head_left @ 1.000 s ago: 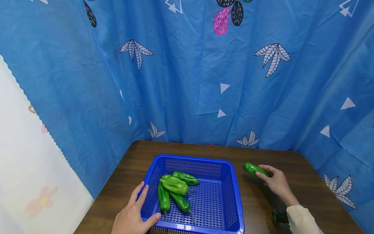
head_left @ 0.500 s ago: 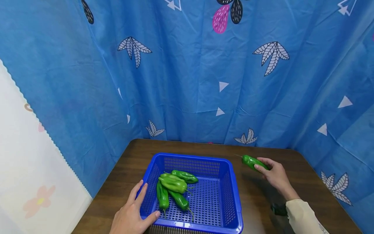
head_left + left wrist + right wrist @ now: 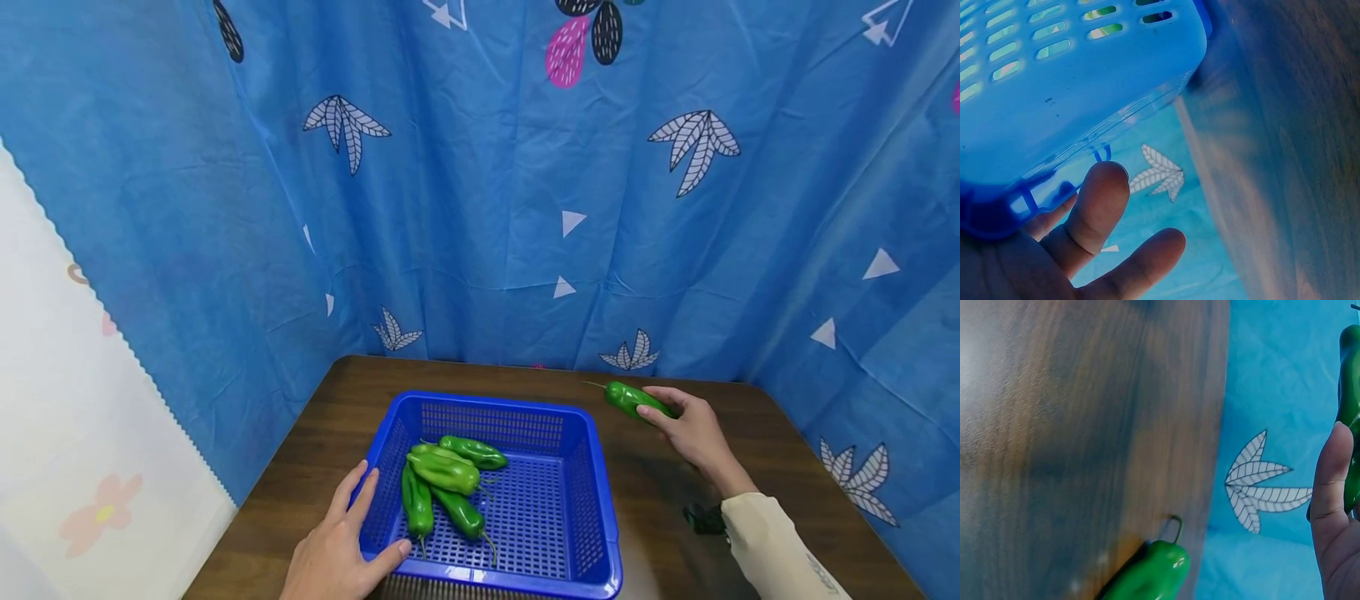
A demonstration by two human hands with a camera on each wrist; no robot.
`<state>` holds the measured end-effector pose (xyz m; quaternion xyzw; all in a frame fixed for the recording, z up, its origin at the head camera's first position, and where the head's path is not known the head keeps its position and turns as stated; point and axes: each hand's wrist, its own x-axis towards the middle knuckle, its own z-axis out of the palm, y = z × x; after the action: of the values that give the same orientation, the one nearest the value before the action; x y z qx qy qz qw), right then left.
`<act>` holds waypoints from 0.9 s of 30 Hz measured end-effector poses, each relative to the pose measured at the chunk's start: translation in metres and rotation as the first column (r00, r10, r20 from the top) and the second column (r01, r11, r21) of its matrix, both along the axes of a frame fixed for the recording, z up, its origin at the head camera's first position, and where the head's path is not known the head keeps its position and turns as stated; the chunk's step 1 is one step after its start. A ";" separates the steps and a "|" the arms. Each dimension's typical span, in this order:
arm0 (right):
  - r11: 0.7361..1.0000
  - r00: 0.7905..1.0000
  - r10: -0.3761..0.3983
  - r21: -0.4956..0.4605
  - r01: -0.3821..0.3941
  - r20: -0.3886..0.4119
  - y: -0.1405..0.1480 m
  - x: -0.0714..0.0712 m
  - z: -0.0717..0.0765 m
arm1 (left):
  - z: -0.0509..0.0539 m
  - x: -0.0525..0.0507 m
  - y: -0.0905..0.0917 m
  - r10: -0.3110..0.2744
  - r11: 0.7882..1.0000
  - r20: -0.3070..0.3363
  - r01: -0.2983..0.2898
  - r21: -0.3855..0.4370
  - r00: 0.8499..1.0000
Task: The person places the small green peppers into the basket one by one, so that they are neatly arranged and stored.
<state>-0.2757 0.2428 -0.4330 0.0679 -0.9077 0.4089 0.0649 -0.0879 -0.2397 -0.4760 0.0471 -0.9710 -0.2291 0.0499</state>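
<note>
In the head view, my right hand (image 3: 693, 429) pinches a long green pepper (image 3: 624, 397) between thumb and fingers, held above the table to the right of the basket. Its thin stem points left. The right wrist view also has this pepper (image 3: 1350, 381) at its right edge. My left hand (image 3: 337, 537) rests at the left front corner of a blue plastic basket (image 3: 495, 577), fingers fairly straight along the left rim and thumb on the front rim. Several green peppers (image 3: 446, 475) lie in the basket's left half. Another pepper (image 3: 1154, 569) lies on the table in the right wrist view.
The brown wooden table (image 3: 360, 375) ends at a blue patterned curtain (image 3: 465, 217) behind and to the sides. A pale cloth (image 3: 75, 417) hangs at left. A small dark object (image 3: 703, 518) shows at my right wrist.
My right hand has lifted the pepper off to the left and farther up from the table, bringing it nearer the basket's far right corner. The left hand and basket stay put.
</note>
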 end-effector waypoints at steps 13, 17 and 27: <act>0.997 0.996 0.071 -0.034 -0.073 -0.046 -0.030 0.000 0.018 | 0.001 0.001 -0.001 0.006 1.000 0.019 -0.006 -0.003 1.000; 0.995 0.994 0.090 -0.035 -0.092 -0.054 -0.040 0.002 0.023 | 0.002 0.000 0.000 0.005 1.000 0.023 -0.005 -0.001 1.000; 0.989 0.990 0.129 -0.065 -0.132 -0.048 -0.063 0.004 0.029 | 0.001 0.000 -0.001 -0.002 1.000 0.005 0.002 -0.001 1.000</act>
<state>-0.2714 0.1796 -0.4035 0.1339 -0.8851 0.4416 0.0603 -0.0878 -0.2406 -0.4752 0.0466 -0.9713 -0.2283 0.0473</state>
